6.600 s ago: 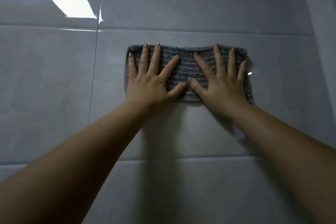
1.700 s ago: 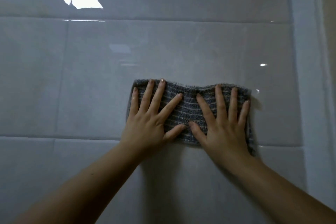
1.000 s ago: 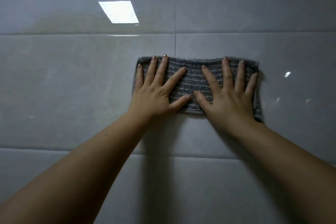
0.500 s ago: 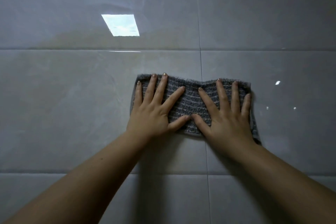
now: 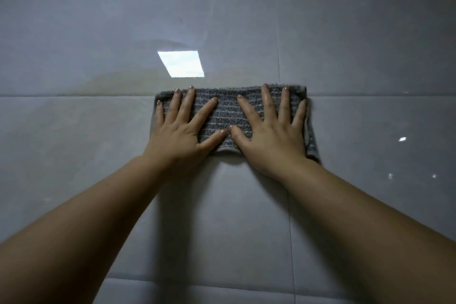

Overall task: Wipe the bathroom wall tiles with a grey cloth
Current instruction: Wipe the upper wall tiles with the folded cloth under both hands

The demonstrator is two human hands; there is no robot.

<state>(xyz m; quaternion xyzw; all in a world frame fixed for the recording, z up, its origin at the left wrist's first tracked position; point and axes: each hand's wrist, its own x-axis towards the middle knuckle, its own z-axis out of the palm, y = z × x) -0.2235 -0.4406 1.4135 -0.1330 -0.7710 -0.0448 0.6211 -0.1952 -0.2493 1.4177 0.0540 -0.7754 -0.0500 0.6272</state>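
Observation:
A grey ribbed cloth point(image 5: 225, 111) lies flat against the glossy grey wall tiles point(image 5: 74, 143), its top edge on a horizontal grout line. My left hand point(image 5: 181, 128) presses on the cloth's left half with straight, spread fingers. My right hand point(image 5: 270, 131) presses flat on the right half the same way. The two thumbs nearly touch at the cloth's lower middle. A corner of the cloth hangs down beside my right wrist.
A bright rectangular light reflection point(image 5: 181, 63) sits on the tile just above the cloth. A vertical grout line point(image 5: 278, 61) runs above the cloth and continues below it. Small glints dot the tiles at the right.
Both hands have slid the cloth up the wall, so its top edge now meets the horizontal grout line. Earlier the cloth moved left from the wall's right corner.

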